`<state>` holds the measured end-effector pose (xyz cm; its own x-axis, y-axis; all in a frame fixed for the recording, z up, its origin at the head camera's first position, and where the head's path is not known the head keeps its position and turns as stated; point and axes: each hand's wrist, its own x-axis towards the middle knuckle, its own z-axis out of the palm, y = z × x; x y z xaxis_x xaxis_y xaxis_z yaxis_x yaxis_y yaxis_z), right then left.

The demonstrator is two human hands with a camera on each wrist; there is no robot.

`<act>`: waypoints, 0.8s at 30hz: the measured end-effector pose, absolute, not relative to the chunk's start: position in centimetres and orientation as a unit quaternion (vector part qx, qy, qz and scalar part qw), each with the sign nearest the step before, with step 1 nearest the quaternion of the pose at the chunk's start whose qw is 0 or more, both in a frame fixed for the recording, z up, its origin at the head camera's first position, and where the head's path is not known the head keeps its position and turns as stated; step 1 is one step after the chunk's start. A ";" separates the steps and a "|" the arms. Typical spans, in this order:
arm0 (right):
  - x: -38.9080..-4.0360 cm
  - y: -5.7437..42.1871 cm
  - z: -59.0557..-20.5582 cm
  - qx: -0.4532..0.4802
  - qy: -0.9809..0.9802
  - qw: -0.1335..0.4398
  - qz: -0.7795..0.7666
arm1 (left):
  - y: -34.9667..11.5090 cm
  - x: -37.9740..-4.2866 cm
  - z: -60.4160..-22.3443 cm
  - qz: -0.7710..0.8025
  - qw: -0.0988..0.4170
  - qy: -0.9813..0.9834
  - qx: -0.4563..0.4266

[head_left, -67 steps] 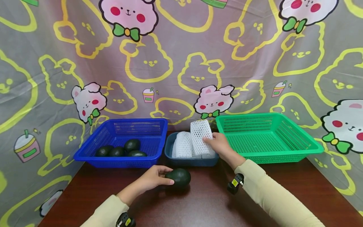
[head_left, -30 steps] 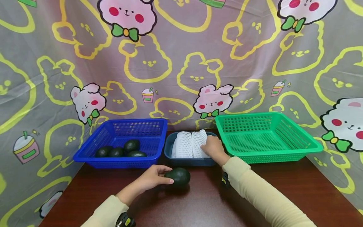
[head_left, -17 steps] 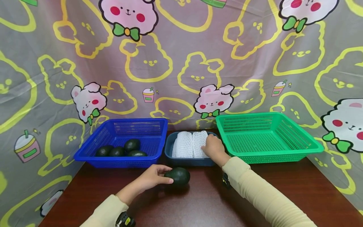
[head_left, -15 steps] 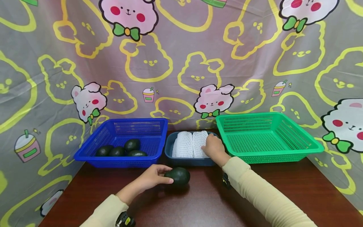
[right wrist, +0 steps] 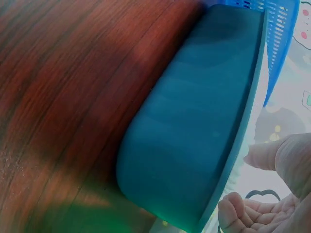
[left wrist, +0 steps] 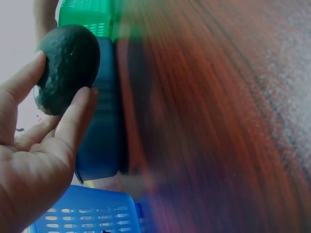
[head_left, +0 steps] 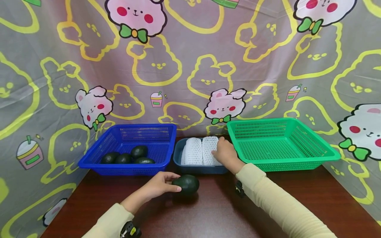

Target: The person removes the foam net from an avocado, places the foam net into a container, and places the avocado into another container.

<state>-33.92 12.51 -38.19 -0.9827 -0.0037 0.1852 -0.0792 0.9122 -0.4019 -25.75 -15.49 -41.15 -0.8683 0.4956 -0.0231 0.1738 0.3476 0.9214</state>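
Note:
My left hand holds a dark green avocado by one end over the near middle of the table. In the left wrist view, thumb and fingers grip the lower end of the fruit, and most of its bumpy skin shows. My right hand is at the right end of the white foam net sleeves in a dark blue tray. Its thumb overlaps the front of the right sleeve, and the other fingers are curled at its far side, partly hidden. In the right wrist view, the thumb and curled fingers stand right at the white mesh above the tray's rim.
A blue basket with several avocados stands left of the tray. The green basket, with nothing in it, is on the right. A patterned curtain hangs behind the brown table.
The right hand first held a sleeve raised, then lowered it into the tray. Since half a second ago it has shifted slightly up and right, and the right sleeve shows wider. The left hand stays put.

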 end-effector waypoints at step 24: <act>-31.7 11.0 -36.2 0.093 -0.944 0.100 0.302 | -16.7 -25.3 -38.4 0.537 0.141 0.803 0.217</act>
<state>-31.70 11.04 -36.20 -0.9629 -0.1152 0.2440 -0.2354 0.8008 -0.5508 -25.26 -16.73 -38.44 -0.8657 0.5005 0.0063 0.1973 0.3296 0.9233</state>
